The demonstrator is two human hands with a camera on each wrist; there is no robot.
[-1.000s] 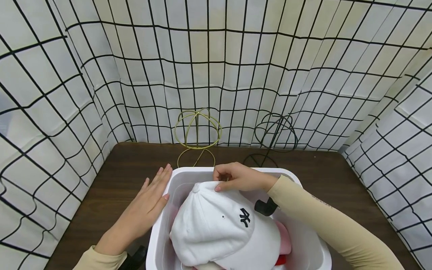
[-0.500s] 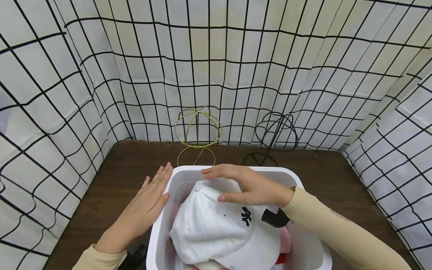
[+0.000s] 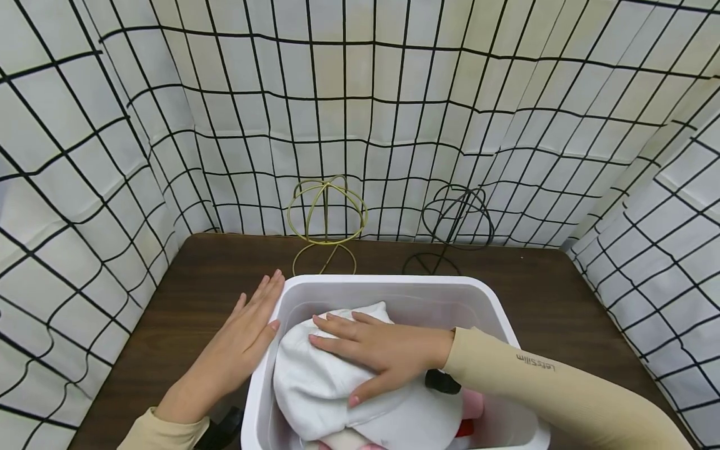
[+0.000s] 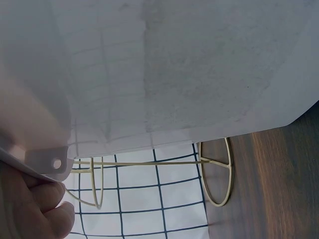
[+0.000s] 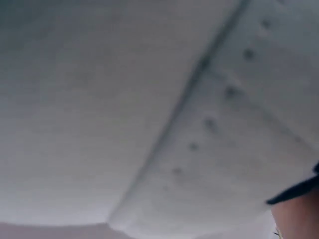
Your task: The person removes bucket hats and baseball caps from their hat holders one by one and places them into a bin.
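Observation:
A white baseball cap [image 3: 315, 400] lies in a white plastic bin [image 3: 388, 280] in the head view. My right hand [image 3: 382, 353] rests on top of the cap, palm down with fingers spread, covering its black logo. My left hand [image 3: 239, 350] lies with straight fingers against the bin's left rim. In the left wrist view, fingertips [image 4: 47, 196] touch under the rim beside a small tab with a hole. The right wrist view is filled by the cap's pale cloth [image 5: 99, 109], close and blurred.
Pink [image 3: 471, 403] and red [image 3: 465, 428] items show under the cap's brim. A yellow wire stand [image 3: 360, 206] and a black wire stand [image 3: 488, 219] are behind the bin on the dark wooden table [image 3: 214, 262]. White sheeting with black grid surrounds the table.
My right hand let go of the cap's back edge, opened, and came down flat onto the crown. The crown is pressed lower and flatter. My left hand stayed at the rim.

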